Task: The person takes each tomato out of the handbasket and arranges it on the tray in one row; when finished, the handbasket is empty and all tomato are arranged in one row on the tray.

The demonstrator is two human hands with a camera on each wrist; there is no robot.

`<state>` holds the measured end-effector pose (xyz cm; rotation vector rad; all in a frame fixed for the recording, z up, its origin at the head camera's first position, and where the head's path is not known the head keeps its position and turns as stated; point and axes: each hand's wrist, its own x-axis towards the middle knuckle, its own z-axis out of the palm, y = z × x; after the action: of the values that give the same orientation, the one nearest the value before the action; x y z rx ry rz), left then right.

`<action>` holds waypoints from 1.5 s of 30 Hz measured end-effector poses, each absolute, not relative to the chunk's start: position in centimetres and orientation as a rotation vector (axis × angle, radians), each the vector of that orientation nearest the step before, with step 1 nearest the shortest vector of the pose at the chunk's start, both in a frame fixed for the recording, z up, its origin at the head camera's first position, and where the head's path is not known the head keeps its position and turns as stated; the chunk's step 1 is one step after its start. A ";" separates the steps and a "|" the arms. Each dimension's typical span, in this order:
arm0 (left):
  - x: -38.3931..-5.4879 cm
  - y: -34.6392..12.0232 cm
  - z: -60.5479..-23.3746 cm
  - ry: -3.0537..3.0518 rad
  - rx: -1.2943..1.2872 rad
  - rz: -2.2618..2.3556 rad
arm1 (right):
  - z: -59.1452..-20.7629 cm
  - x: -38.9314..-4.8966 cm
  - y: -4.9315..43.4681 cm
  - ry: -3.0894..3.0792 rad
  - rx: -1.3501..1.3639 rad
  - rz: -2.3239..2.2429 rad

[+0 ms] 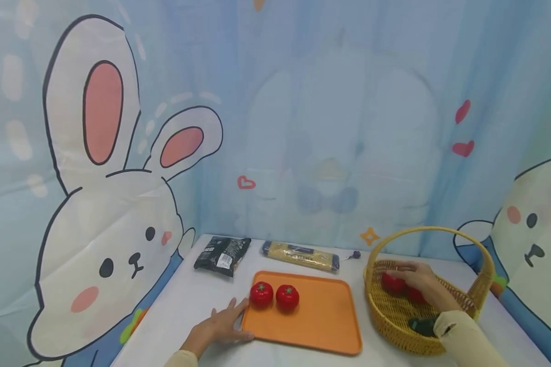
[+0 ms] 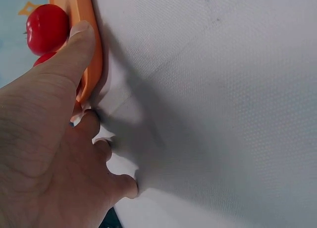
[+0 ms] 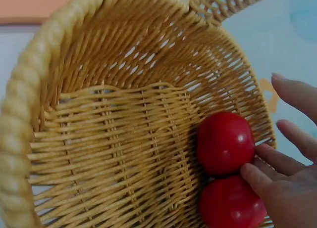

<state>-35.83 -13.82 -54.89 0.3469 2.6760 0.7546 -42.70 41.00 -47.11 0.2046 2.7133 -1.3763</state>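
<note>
Faced a white desk (image 1: 183, 303) backed by a pale blue curtain (image 1: 298, 117) printed with rabbits (image 1: 115, 239). Had the left hand (image 1: 222, 323) spread wide, clasping nothing, with its thumb at the rim of an orange tray (image 1: 323, 316), and the right hand (image 1: 419, 280) in a wicker basket (image 1: 395, 331), with loosely extended fingers touching red tomatoes (image 3: 226, 144) inside. Had two other tomatoes (image 1: 261, 295) on the tray's left side.
</note>
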 end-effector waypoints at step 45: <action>-36.9 -14.0 -56.4 2.716 0.386 0.749 | -47.9 -43.4 37.5 2.844 -0.126 -1.076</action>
<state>-36.94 -13.99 -56.41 0.3858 2.7162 0.7489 -43.39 37.49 -47.89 -0.1261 2.8440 -1.0764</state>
